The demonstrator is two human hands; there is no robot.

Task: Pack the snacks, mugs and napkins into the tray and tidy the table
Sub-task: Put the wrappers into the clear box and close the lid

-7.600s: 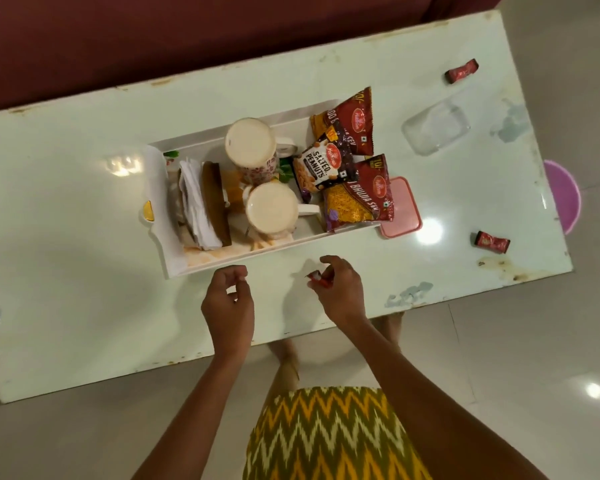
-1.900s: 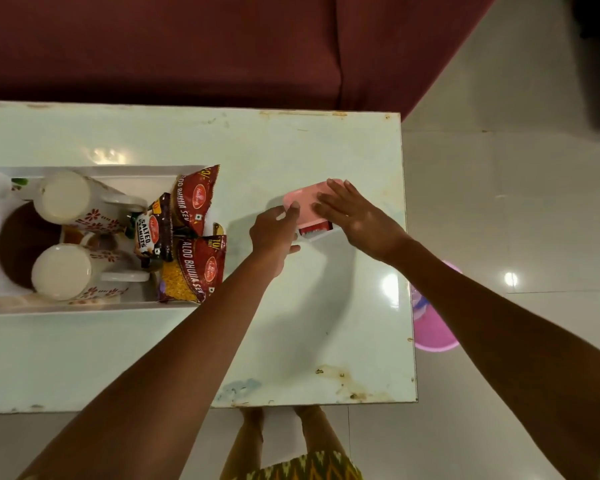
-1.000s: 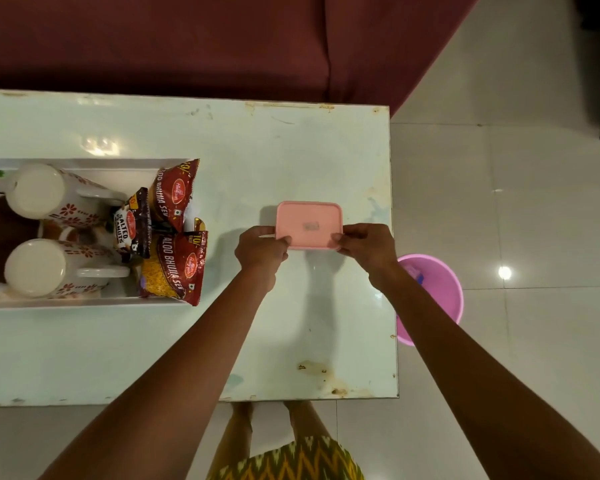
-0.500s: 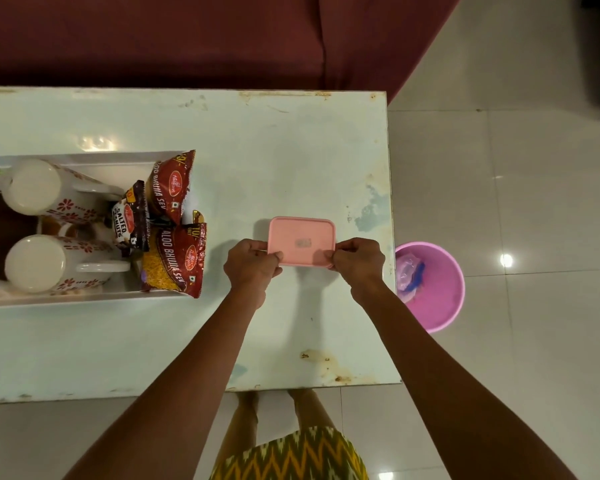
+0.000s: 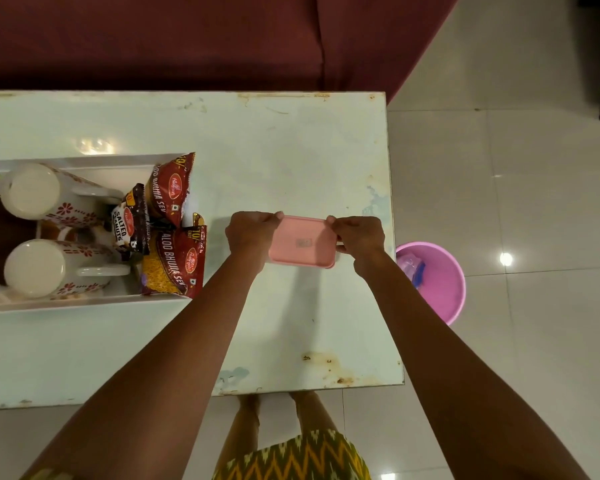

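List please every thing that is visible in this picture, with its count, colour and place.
table: 1, pale green, centre
tray: 1, white, table's left part
mugs: 2, white with red flowers, in tray
Aloo Bhujia Sev packets: 2, red, tray's right end
Salted Peanuts packet: 1, dark, between mugs and sev packets
lidded box: 1, pink lid, table's right part
bucket: 1, pink, floor right of table
sofa: 1, maroon, behind table
left hand: grips box's left edge
right hand: grips box's right edge

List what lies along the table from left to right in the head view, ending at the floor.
Two mugs → salted peanuts packet → aloo bhujia packets → left hand → pink lidded box → right hand → pink bucket.
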